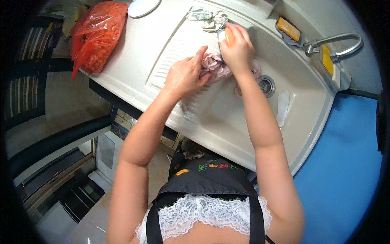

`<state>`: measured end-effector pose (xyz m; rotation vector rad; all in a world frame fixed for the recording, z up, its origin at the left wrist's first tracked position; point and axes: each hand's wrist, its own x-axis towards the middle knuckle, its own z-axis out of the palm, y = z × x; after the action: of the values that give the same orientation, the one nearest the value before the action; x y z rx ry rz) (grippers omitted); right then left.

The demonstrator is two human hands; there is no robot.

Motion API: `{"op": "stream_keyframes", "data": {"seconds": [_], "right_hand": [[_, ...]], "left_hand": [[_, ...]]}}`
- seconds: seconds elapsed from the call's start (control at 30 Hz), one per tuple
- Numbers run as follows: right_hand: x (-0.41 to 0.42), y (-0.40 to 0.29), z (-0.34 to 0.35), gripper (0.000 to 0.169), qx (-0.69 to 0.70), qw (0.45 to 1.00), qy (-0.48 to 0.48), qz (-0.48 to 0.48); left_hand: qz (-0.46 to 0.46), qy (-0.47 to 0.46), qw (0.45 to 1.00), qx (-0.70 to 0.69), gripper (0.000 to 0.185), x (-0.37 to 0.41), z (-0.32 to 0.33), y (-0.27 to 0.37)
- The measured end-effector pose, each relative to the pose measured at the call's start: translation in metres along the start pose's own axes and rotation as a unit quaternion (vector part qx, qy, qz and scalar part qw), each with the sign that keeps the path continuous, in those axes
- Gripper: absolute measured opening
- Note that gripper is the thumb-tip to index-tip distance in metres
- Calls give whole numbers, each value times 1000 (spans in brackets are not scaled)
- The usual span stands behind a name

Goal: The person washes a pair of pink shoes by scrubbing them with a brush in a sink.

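Note:
A pink wet cloth [214, 67] lies bunched on the ribbed washboard [172, 62] of the laundry sink, and part of it hangs toward the basin. My left hand [187, 73], wet, grips the near left side of this cloth. Above the cloth, my right hand [239, 50] holds an orange-and-white brush [229, 36]; its lower side is mostly hidden by the hand and seems to touch the fabric. Just beyond the brush, crumpled pale cloths [214, 20] rest at the top of the washboard.
A metal drain [266, 86] and a white elongated object [283, 108] are in the basin. Orange soap [288, 29] sits in a dish by the curved faucet [350, 35], near a yellow bar [327, 59]. A red plastic bag [100, 36] and a white round lid [143, 6] stand left.

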<state>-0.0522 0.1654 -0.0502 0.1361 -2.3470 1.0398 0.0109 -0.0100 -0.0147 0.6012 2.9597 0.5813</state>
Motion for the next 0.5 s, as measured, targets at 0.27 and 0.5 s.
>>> {"op": "stream_keyframes", "data": {"seconds": [0.27, 0.5], "right_hand": [[0, -14, -2, 38, -36, 997, -62, -36], [-65, -18, -40, 47, -22, 997, -69, -11]], "left_hand": [[-43, -42, 998, 3, 88, 4, -7, 4], [-52, -50, 997, 8, 90, 6, -5, -2]]}}
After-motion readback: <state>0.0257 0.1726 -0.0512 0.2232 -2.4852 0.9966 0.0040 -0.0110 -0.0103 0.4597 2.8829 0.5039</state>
